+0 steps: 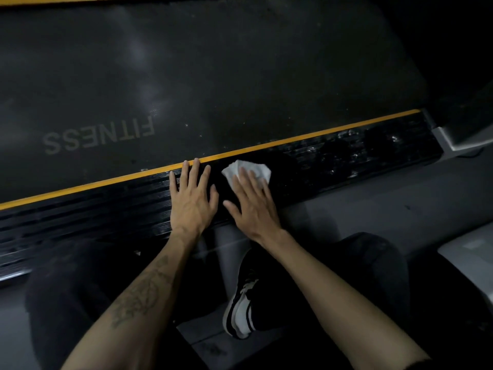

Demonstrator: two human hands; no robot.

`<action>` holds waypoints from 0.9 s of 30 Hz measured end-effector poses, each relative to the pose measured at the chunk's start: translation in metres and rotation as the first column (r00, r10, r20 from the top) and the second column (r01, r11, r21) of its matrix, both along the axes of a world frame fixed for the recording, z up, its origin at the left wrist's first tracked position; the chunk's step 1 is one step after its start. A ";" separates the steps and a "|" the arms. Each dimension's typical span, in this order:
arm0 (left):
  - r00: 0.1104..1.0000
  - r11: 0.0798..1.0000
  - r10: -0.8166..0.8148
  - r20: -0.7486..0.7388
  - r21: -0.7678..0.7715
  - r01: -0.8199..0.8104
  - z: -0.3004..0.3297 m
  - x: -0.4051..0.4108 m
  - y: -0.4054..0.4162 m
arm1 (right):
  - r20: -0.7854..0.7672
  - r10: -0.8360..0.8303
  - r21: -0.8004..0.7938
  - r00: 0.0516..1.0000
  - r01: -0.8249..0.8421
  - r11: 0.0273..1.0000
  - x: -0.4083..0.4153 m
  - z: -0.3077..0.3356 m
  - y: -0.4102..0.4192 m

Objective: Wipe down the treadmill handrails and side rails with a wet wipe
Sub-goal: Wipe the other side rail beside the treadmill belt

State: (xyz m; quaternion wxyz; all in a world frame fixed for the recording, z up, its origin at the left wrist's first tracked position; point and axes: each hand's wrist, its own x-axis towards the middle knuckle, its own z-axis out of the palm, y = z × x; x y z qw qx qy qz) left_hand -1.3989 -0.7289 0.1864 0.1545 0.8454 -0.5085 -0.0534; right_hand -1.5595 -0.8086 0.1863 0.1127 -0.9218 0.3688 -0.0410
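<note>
A black ribbed side rail (333,158) of the treadmill runs diagonally across the view, edged by a yellow stripe (266,145). My right hand (250,201) lies flat with straight fingers, pressing a crumpled white wet wipe (241,166) onto the rail. My left hand (190,193) rests flat on the rail just left of it, fingers spread and holding nothing. The rail to the right of the wipe shines with wet streaks.
The dark running belt (200,70) with the word FITNESS lies beyond the rail. A grey end cap (458,137) closes the rail at the right. My knees and a black-and-white shoe (240,308) are below on the grey floor (373,204).
</note>
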 end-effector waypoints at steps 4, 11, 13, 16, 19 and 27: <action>1.000 1.000 -0.003 0.003 -0.006 0.003 0.000 0.000 0.000 | -0.035 0.046 -0.092 0.998 -0.049 0.995 -0.021 -0.002 -0.025; 1.000 1.000 -0.001 0.002 0.000 0.001 0.001 0.000 -0.001 | -0.049 -0.113 0.008 0.992 0.114 0.993 -0.002 0.003 -0.004; 1.000 1.000 -0.003 0.002 0.007 0.003 0.001 -0.001 -0.001 | -0.018 0.025 -0.039 1.000 -0.026 0.999 -0.013 -0.001 -0.004; 1.000 1.000 -0.001 0.001 0.008 0.001 0.001 0.000 -0.001 | -0.027 0.063 -0.084 0.998 -0.065 0.994 -0.029 -0.001 -0.026; 1.000 1.000 0.001 0.001 0.014 -0.001 0.002 -0.001 -0.001 | -0.039 -0.112 -0.013 0.993 0.112 0.994 -0.022 0.001 -0.028; 1.000 1.000 0.001 0.004 0.003 -0.001 0.000 0.000 -0.001 | 0.008 0.089 -0.129 0.996 -0.087 0.988 -0.024 -0.005 -0.011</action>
